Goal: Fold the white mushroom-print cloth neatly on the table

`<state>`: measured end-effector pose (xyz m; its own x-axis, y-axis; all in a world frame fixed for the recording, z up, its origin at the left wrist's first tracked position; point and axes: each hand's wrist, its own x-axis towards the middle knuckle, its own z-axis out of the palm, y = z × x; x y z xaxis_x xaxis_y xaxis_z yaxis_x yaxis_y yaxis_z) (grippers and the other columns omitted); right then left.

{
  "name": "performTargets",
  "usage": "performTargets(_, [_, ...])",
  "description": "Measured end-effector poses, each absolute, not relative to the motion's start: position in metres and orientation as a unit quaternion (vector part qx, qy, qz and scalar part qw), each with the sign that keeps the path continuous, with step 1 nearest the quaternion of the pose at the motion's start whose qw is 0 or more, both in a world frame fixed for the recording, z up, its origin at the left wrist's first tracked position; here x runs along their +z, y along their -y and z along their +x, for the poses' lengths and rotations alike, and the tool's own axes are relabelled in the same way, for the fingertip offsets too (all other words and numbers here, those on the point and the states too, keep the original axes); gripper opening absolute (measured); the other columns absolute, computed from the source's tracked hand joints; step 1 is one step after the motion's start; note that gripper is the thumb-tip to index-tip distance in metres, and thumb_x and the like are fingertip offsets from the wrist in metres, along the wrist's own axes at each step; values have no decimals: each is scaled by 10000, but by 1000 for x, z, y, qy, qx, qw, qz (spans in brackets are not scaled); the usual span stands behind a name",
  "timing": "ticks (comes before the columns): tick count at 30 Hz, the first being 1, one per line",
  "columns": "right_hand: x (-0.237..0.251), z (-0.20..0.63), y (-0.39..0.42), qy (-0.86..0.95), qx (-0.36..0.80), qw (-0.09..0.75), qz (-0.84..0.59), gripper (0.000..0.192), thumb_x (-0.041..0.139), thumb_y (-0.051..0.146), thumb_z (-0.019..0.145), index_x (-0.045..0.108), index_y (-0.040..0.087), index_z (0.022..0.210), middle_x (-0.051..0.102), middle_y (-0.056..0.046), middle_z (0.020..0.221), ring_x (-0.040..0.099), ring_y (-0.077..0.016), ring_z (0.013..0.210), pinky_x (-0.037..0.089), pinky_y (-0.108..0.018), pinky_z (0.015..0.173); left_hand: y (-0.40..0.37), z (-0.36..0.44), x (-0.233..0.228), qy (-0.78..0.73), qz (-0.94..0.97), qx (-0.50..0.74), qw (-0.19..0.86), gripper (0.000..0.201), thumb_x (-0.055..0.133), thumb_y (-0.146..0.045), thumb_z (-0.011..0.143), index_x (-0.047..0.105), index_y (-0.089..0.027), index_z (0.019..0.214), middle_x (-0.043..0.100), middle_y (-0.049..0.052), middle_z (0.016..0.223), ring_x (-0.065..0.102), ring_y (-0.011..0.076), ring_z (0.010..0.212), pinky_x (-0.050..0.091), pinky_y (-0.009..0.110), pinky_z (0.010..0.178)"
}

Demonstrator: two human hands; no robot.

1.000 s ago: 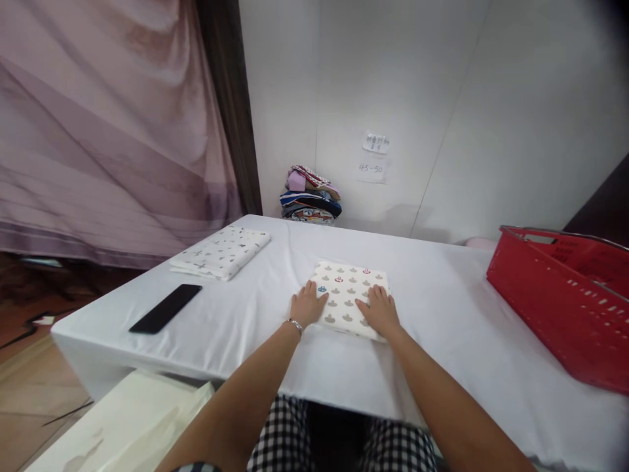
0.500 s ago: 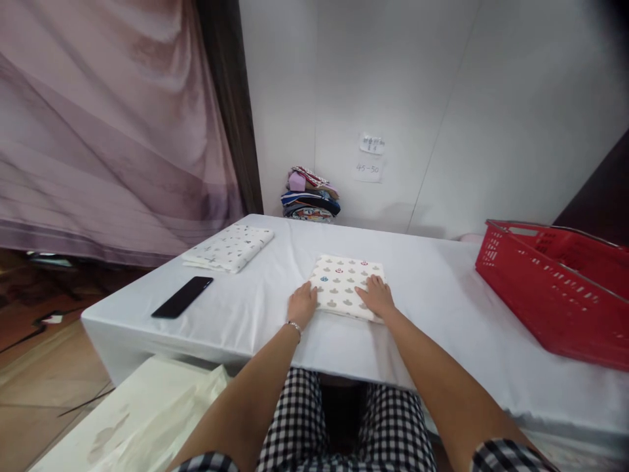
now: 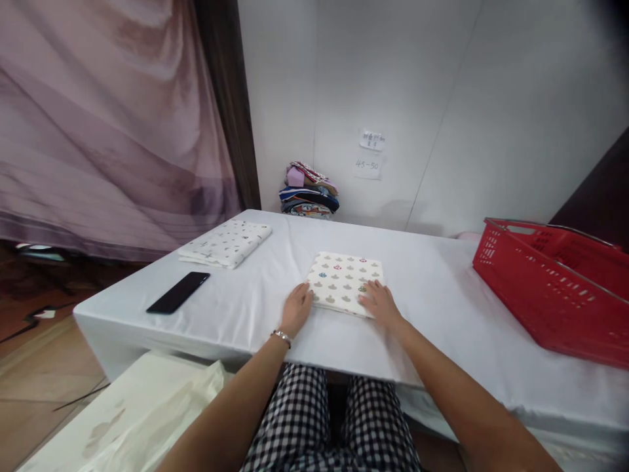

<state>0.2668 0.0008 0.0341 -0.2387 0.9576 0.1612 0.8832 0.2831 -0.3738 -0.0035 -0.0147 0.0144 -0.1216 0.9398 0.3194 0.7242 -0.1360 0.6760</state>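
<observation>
- Folded cream cloth (image 3: 344, 272), printed with rows of grey-beige motifs and a few coloured ones in red, blue and green, lies flat on the white-covered worktop (image 3: 427, 272), near its front edge and straight ahead of the person.
- Left hand (image 3: 296, 308): palm down at the cloth's left edge, fingers stretched out close together with the thumb apart, not closed around anything. A silvery bracelet (image 3: 282, 337) circles the wrist.
- Right hand (image 3: 382, 305): laid over the cloth's near right corner, fingers spread apart and thumb resting on the print, with no grip on the fabric.
- Second folded cloth (image 3: 227, 244), white with small dark figures, lies further left on the worktop, well apart from both hands.
- Black phone (image 3: 178, 292), just in front of that second cloth, lies flat near the left side.
- Red basket (image 3: 540, 295), with slotted sides and a metal handle, stands at the right end of the worktop.
- Stack of folded fabrics (image 3: 309, 196) shows beyond the far edge, against the wall (image 3: 393, 78).
- Sheet marked "45-50" (image 3: 368, 166) is stuck on that wall.
</observation>
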Motion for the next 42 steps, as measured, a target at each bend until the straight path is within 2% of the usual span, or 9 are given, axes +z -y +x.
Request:
performTargets(5, [16,289,40,877,13,169,-449,527,415,190,852,407,212,1379,383,-73,1442,272,-229,1360,221,-468,1109,22,-16,6,-602,720,319,131,612,489,-101,728,457,-184,1334,361,65,1456,396,204,1296,329,352,1095])
performTargets(9, [14,294,38,875,-51,117,-468,631,349,3,786,402,212,1379,370,-76,1450,275,-226,1359,278,-441,1083,14,-18,10,-575,771,270,42,644,448,-29,715,454,-201,1336,380,84,1439,428,245,1260,362,415,1057])
performTargets(15, [27,280,31,860,-125,71,-490,569,336,-18,810,452,174,1332,452,-145,1371,392,-271,1277,341,-453,1023,2,-20,16,-548,802,238,-6,615,424,0,718,478,-185,1301,449,109,1367,494,240,1172,416,397,994])
performTargets(19, [33,280,32,865,-140,90,-473,548,347,-18,795,477,155,1298,549,-146,1228,476,-250,1163,414,-399,945,2,-23,22,-519,814,259,-17,535,451,-36,732,512,-193,1239,524,103,1268,522,228,1126,440,391,954])
performTargets(24, [50,301,24,848,-82,181,-491,616,349,-2,747,459,199,1319,541,-98,1236,494,-208,1139,428,-345,949,4,-24,64,-512,808,291,-26,396,504,-153,778,546,-193,1170,597,92,1162,531,246,1079,421,413,932])
performTargets(29, [120,322,12,812,22,371,-449,576,427,98,744,490,233,1301,516,-58,1287,458,-215,1210,371,-378,1043,-5,-19,133,-529,754,388,34,317,523,-249,786,583,-194,1092,602,72,1136,504,227,1103,371,364,989])
performTargets(34, [176,332,-17,704,175,542,-424,583,550,180,715,485,233,1292,551,-73,1243,543,-215,1109,481,-379,889,-35,-4,181,-486,667,541,163,336,461,-353,822,562,-151,1071,635,37,976,571,164,880,460,284,790])
performTargets(38, [163,328,-61,634,265,582,-435,641,594,203,670,471,217,1298,566,-93,1233,556,-210,1096,462,-400,908,-71,4,176,-547,593,545,229,317,482,-393,801,604,-136,942,639,27,831,564,136,707,453,246,645])
performTargets(42, [115,313,-94,524,344,555,-546,674,578,292,718,394,193,1358,461,-146,1360,535,-235,1139,495,-380,862,-102,3,131,-654,546,440,283,356,463,-430,818,621,-129,923,666,64,818,605,167,697,463,263,626])
